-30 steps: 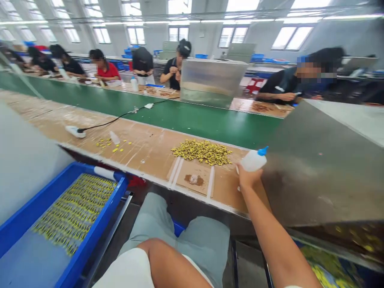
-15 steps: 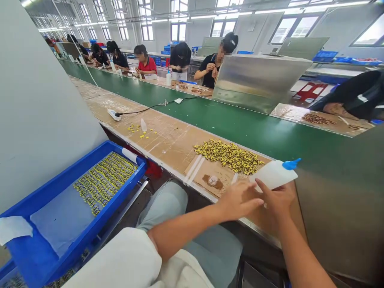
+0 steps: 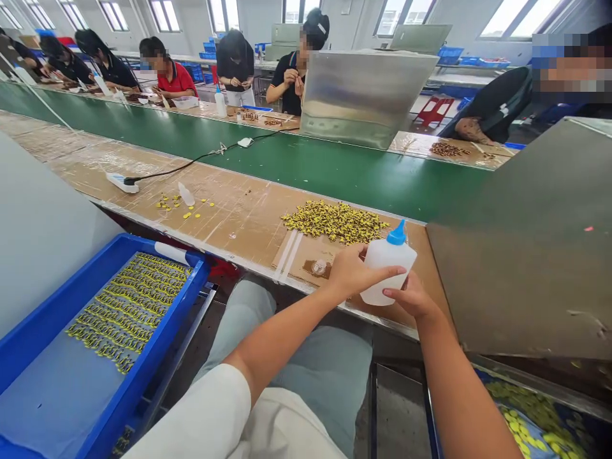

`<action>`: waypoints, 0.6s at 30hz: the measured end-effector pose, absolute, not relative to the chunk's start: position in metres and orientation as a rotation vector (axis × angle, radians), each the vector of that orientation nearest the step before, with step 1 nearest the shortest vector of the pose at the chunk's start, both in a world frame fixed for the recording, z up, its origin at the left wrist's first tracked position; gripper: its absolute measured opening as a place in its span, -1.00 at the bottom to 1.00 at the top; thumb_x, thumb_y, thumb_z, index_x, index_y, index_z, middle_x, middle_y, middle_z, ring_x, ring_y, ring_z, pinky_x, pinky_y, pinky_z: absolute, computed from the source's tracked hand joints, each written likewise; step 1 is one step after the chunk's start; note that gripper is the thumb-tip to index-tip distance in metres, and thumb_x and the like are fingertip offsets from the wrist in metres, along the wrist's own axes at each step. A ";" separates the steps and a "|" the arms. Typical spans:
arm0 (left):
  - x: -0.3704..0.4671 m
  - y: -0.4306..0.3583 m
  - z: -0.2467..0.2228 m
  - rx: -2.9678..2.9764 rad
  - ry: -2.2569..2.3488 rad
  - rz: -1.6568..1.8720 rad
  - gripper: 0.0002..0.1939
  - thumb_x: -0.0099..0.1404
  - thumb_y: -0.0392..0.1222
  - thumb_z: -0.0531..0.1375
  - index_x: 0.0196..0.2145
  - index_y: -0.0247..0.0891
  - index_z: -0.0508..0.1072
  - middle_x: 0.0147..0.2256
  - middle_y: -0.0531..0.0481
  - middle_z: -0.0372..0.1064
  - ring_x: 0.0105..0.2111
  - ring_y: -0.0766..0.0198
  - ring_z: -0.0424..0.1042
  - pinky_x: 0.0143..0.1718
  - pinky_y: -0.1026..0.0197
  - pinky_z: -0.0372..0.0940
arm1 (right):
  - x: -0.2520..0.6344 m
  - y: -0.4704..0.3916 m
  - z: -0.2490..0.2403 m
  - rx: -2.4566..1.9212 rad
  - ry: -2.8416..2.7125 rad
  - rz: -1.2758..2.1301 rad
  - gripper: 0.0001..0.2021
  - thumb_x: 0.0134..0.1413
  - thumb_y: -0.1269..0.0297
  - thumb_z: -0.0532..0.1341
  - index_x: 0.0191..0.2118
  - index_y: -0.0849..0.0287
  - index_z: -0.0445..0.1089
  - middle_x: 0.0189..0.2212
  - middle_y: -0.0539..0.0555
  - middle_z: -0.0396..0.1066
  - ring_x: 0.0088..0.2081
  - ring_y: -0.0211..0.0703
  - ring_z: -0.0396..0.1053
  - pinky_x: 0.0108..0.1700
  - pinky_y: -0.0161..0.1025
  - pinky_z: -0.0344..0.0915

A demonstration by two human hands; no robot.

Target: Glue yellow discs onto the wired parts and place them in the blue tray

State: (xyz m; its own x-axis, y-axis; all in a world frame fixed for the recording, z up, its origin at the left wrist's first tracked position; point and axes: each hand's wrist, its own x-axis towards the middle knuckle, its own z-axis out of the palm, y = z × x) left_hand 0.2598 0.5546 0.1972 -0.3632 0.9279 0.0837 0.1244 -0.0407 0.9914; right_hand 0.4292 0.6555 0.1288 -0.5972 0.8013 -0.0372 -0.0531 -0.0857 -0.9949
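Observation:
A white squeeze bottle (image 3: 388,258) with a blue nozzle cap stands nearly upright in the air above the near edge of the worktop. My left hand (image 3: 357,271) wraps its left side, with the thumb lying across the front. From the lower right, my right hand (image 3: 412,294) grips the bottle near its base; some of those fingers are hidden behind it. Just beyond the bottle lies a pile of small yellow-and-brown pieces (image 3: 337,220). A small clear round item (image 3: 319,267) rests on a dark patch of cardboard left of my hands.
At my left, a blue tray (image 3: 48,312) holds rows of yellow-and-dark pieces (image 3: 134,306). A small bottle (image 3: 185,194), yellow discs and a power strip (image 3: 122,182) lie on the worktop. Beyond runs a green belt (image 3: 287,169), with people working opposite. A metal panel (image 3: 521,268) stands at right.
The bottle has turned from lying tilted to nearly upright. My left hand has closed round it. The view has swung to the right.

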 end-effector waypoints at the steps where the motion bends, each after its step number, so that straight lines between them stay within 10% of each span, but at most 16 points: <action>1: 0.266 0.554 0.196 1.065 1.584 1.527 -0.33 -0.09 0.37 0.40 -0.20 -0.21 0.55 -0.19 -0.13 0.57 -0.23 0.12 0.49 -0.22 0.13 0.33 | 0.431 0.651 0.126 -0.844 -1.429 1.792 -0.28 -0.59 0.16 0.61 -0.10 0.16 0.49 -0.27 0.09 0.59 -0.31 -0.05 0.54 -0.30 -0.12 0.56; 6: 0.295 0.552 0.196 0.729 1.616 1.707 -0.31 -0.10 0.35 0.43 -0.18 -0.23 0.51 -0.14 -0.22 0.57 -0.20 0.06 0.54 -0.21 0.10 0.37 | 0.426 0.601 0.121 -0.786 -0.867 1.787 -0.38 -0.05 -0.27 0.33 0.03 0.04 0.46 0.05 0.13 0.52 0.14 0.00 0.44 0.05 -0.06 0.51; 13: 0.319 0.557 0.186 0.456 1.460 1.763 -0.42 -0.04 0.20 0.47 -0.21 -0.28 0.51 -0.16 -0.27 0.59 -0.19 0.05 0.58 -0.19 0.09 0.40 | 0.392 0.561 0.136 -0.562 -0.487 1.692 -0.39 -0.05 0.11 0.44 0.15 0.09 0.40 0.12 0.03 0.49 0.24 -0.19 0.35 0.22 -0.24 0.38; 18: 0.314 0.552 0.167 0.497 1.322 1.716 -0.49 0.01 0.14 0.46 -0.24 -0.35 0.57 -0.20 -0.28 0.59 -0.19 0.03 0.56 -0.13 0.03 0.44 | 0.400 0.577 0.129 -0.630 -0.468 1.633 -0.49 0.04 0.19 0.34 0.14 0.15 0.41 0.06 0.03 0.52 0.09 -0.19 0.48 0.00 -0.28 0.53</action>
State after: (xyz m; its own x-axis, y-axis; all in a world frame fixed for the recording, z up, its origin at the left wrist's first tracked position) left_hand 0.3141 0.5522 0.1666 -0.5258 0.8277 -0.1959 -0.4006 -0.0378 0.9155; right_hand 0.3999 0.5771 0.1290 -0.0887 0.9865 -0.1374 -0.7643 -0.1559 -0.6258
